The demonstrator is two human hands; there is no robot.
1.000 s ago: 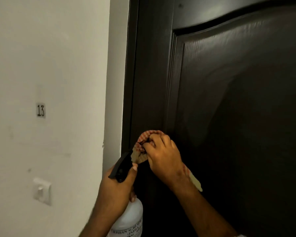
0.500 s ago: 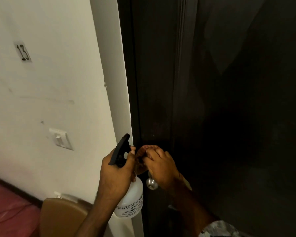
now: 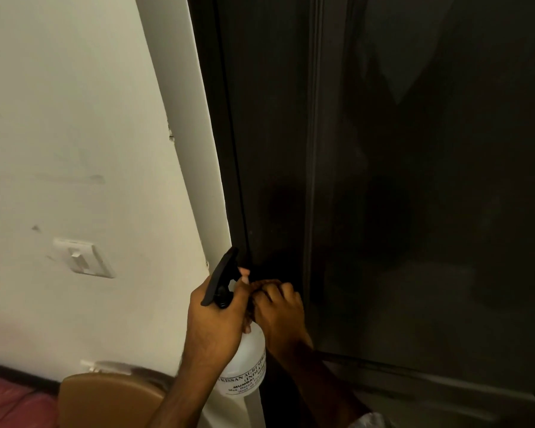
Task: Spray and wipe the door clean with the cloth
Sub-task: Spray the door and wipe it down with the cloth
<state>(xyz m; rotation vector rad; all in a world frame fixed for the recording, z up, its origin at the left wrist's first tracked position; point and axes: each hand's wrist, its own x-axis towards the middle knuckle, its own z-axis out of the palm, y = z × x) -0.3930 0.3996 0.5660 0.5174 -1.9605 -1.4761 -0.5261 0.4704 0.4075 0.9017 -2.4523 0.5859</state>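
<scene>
The dark brown door fills the right side of the head view. My right hand presses against the door's left stile low down, fingers curled round the checked cloth. The hand hides nearly all of the cloth; only a reddish edge shows at the fingertips. Just to its left, my left hand grips the neck of a white spray bottle. The bottle's black trigger head points up toward the door's edge. The two hands touch.
The dark door frame meets a white wall on the left, which carries a light switch. A tan rounded chair back stands below my left arm, with red floor in the bottom left corner.
My view has dropped lower on the door. My right hand has slid down the stile with the cloth, and the left hand has followed with the bottle. The cloth shows less now.
</scene>
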